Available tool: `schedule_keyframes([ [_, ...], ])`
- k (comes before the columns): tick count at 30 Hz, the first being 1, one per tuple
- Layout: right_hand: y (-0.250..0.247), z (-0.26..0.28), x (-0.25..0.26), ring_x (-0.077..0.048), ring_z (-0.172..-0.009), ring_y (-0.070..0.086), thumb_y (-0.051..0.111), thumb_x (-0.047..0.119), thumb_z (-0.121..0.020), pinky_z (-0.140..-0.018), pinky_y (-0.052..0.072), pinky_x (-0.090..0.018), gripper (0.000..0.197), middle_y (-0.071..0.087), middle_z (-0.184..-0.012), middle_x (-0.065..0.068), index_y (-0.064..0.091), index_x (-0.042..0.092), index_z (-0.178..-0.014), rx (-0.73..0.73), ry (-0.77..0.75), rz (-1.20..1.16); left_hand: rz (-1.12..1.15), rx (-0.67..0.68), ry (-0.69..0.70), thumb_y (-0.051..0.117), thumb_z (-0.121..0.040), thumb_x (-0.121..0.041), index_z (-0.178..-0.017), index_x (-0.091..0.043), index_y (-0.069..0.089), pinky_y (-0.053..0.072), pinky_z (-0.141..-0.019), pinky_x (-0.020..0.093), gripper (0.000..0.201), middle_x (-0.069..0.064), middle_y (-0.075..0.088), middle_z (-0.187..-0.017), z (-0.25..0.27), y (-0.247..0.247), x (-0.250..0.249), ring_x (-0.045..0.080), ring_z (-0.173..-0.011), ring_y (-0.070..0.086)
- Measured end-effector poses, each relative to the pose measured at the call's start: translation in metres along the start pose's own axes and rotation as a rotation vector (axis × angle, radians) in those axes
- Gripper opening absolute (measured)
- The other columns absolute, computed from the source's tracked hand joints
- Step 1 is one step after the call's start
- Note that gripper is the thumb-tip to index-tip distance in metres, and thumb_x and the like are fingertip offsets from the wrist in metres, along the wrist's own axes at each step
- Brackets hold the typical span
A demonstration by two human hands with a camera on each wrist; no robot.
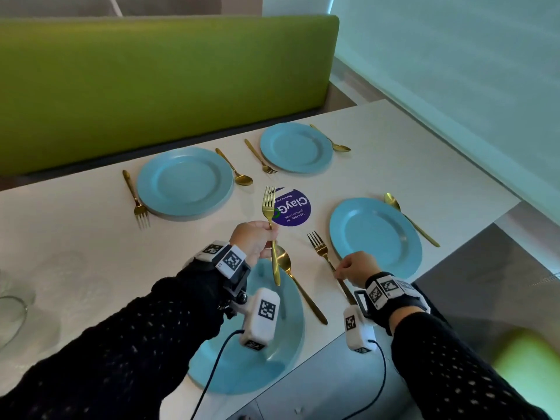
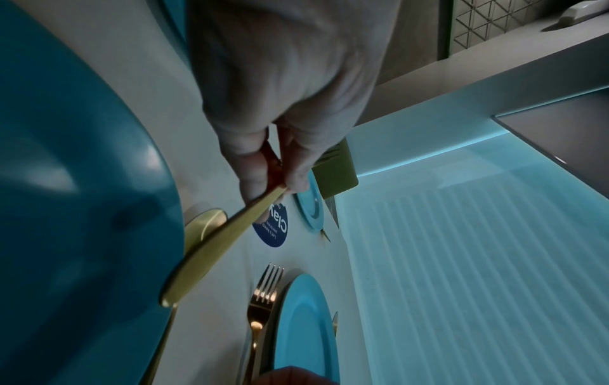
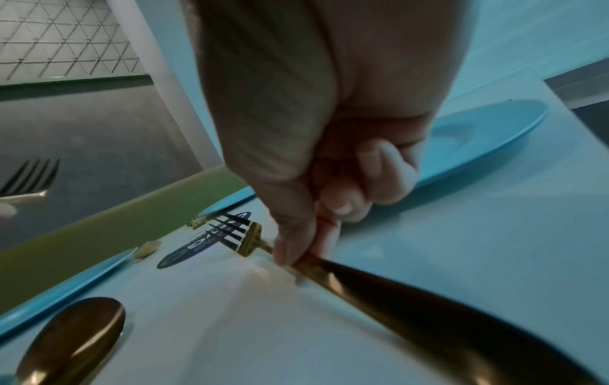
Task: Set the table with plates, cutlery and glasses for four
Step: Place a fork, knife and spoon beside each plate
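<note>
Head view shows a white table [image 1: 394,153] with four blue plates and gold cutlery. The left hand [image 1: 253,237] pinches a gold fork [image 1: 270,225] by its neck and holds it up in the air, prongs pointing away, above the near plate [image 1: 272,359] at the near edge. A gold spoon [image 1: 298,286] lies just beside that plate on its right, and the lifted fork's handle hangs over the spoon's bowl.

The right hand [image 1: 353,268] has curled fingers pinching the handle of a second fork [image 1: 321,253]. This fork lies flat on the table, touching the left rim of the right plate [image 1: 375,234]. On the far side of that plate lies another spoon [image 1: 409,218], close to the table's right edge.

Between the plates, in the middle of the table, sits a round purple sticker [image 1: 292,207] with white words. The lifted fork's prongs cover part of it.

Along the far edge sit two more plates. The far left plate [image 1: 185,180] has a fork [image 1: 136,198] on one side and a spoon [image 1: 235,166] on the other. The far right plate [image 1: 295,147] has a fork [image 1: 260,156] and a spoon [image 1: 330,137] too.

A clear glass thing [image 1: 12,310] peeks in at the left edge; I cannot tell its shape. A green bench [image 1: 151,80] stands behind the table.

Left wrist view shows the thumb and fingers [image 2: 253,166] squeezing the fork's thin part.
</note>
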State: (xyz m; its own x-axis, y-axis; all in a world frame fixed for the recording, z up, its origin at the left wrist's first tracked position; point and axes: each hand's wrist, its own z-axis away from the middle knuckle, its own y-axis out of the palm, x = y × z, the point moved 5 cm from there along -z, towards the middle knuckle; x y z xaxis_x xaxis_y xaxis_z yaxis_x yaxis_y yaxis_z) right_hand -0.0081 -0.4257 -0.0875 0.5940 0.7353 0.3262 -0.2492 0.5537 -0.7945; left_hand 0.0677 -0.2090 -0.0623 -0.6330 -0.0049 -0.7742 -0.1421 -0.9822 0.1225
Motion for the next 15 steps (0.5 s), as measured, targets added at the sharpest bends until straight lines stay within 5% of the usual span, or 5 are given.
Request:
schedule_keyframes([
  [3, -0.002, -0.001, 0.004, -0.015, -0.073, 0.059, 0.069, 0.018, -0.081, -0.075, 0.052, -0.024, 0.008, 0.070, -0.090, -0.004, 0.073, 0.011, -0.083, -0.008, -0.005, 0.049, -0.008, -0.006, -0.002, 0.060, -0.089, -0.004, -0.097, -0.006, 0.060, 0.052, -0.075, 0.035, 0.009, 0.008, 0.054, -0.072, -0.003, 0.002, 0.002, 0.019, -0.064, 0.052],
  [8, -0.003, -0.003, 0.010, -0.017, -0.081, 0.063, 0.069, 0.020, -0.078, -0.075, 0.055, -0.027, 0.008, 0.071, -0.090, -0.001, 0.074, 0.019, -0.085, -0.058, 0.005, 0.145, -0.018, -0.013, 0.004, 0.060, -0.089, -0.004, -0.098, -0.005, 0.061, 0.054, -0.083, 0.040, 0.009, 0.008, 0.055, -0.073, -0.005, 0.002, 0.000, 0.018, -0.063, 0.055],
  [15, -0.013, -0.001, 0.005, -0.023, -0.088, 0.064, 0.077, 0.028, -0.072, -0.079, 0.055, -0.033, 0.032, 0.066, -0.095, -0.005, 0.063, 0.012, -0.096, -0.161, 0.093, 0.155, -0.020, -0.010, 0.010, 0.059, -0.090, -0.004, -0.100, -0.004, 0.059, 0.056, -0.080, 0.039, 0.011, 0.009, 0.054, -0.073, -0.004, 0.004, -0.003, 0.018, -0.064, 0.055],
])
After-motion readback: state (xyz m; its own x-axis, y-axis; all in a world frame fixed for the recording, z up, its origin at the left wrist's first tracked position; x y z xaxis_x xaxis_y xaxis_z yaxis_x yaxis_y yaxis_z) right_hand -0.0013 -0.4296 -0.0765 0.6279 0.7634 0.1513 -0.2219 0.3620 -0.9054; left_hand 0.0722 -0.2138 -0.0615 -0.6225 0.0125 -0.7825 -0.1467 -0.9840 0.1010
